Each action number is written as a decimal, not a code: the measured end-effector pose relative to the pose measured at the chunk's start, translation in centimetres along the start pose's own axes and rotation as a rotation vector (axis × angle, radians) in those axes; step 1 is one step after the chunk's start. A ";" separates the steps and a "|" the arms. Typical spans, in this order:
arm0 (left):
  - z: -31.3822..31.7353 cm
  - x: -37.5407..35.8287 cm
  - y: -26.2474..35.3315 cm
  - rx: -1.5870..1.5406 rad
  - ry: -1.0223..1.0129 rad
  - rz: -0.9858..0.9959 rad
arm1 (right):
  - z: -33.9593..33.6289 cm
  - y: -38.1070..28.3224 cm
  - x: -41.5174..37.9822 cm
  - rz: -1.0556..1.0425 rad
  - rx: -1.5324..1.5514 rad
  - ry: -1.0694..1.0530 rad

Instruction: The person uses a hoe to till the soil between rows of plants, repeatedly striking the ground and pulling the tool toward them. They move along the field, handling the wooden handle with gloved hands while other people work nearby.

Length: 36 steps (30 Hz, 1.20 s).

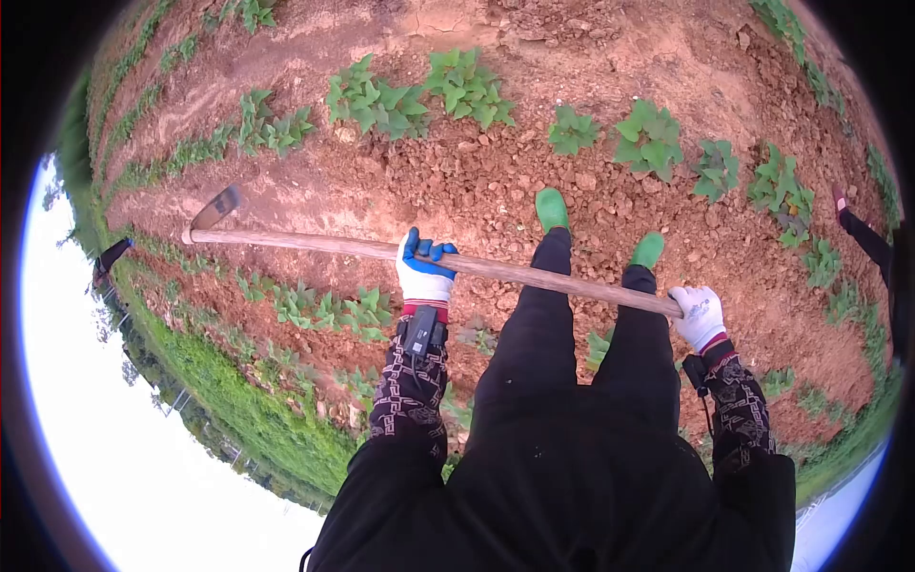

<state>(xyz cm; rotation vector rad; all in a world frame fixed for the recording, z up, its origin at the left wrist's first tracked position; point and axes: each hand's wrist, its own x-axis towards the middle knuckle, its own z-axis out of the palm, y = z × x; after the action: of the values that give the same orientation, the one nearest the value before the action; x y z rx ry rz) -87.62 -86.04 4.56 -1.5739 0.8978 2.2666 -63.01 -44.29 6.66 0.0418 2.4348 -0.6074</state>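
1. Starting at the left edge, the hoe blade sits at the far end of the tool, raised above the red soil; whether its tip touches the ground cannot be told from this angle.
2. The wooden handle runs from the blade rightward across the view, roughly level, sloping slightly down to the right.
3. The left hand, in a white glove with blue fingers, is clenched around the handle about midway along its length. A small dark device is strapped at the wrist just below the glove.
4. A row of green plants lies under the handle to the left of this hand; a second row runs across the upper part of the field.
5. Two green shoes stand on the bare soil between the rows, beyond the handle, with dark trousers below them.
6. The right hand, in a white glove, is closed around the near end of the handle, well apart from the left hand.
7. Patterned sleeves cover both forearms.
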 end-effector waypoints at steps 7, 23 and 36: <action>-1.6 0.4 22.2 0.202 0.034 0.505 | -0.7 -17.2 13.7 -0.133 0.284 -0.332; 1.5 5.7 -5.3 0.150 -0.082 -0.246 | -17.7 -9.4 -5.6 0.306 0.051 -0.208; 1.6 1.9 -5.8 -0.061 -0.087 -0.260 | -9.5 1.3 -3.6 0.070 -0.020 0.065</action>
<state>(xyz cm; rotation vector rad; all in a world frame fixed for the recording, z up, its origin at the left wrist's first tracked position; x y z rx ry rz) -86.60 -80.80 1.19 -1.5056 0.5697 2.1757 -65.25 -38.58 14.89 0.1401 2.4907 -0.5579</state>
